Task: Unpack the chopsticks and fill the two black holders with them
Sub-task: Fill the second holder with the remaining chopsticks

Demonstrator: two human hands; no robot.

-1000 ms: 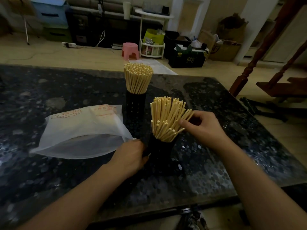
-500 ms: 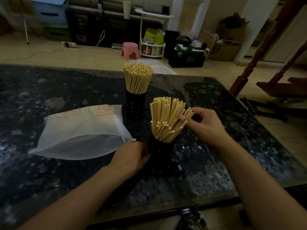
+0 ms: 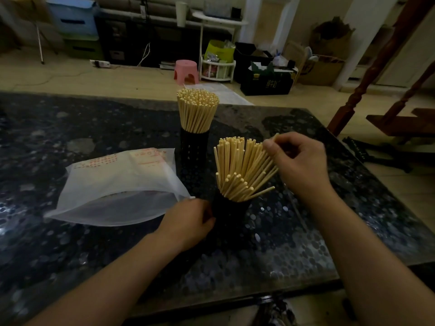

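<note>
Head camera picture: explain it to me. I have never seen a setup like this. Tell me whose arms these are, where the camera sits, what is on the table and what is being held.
There is no machine here. A person wears one wide-angle camera on the head, looking forward and down, so the two arms at the bottom are that person's own.

On the dark speckled table stand two black holders. The far holder is packed with upright chopsticks. The near holder holds a looser bunch, some of it leaning to the right. To the left lies a white plastic bag, the packaging; it looks flat.

The left hand grips the near holder at its side and steadies it. The right hand has its fingers curled round the tops of the leaning chopsticks, it seems to gather them.

Behind the table is a cluttered room, with a pink stool on the floor.
</note>
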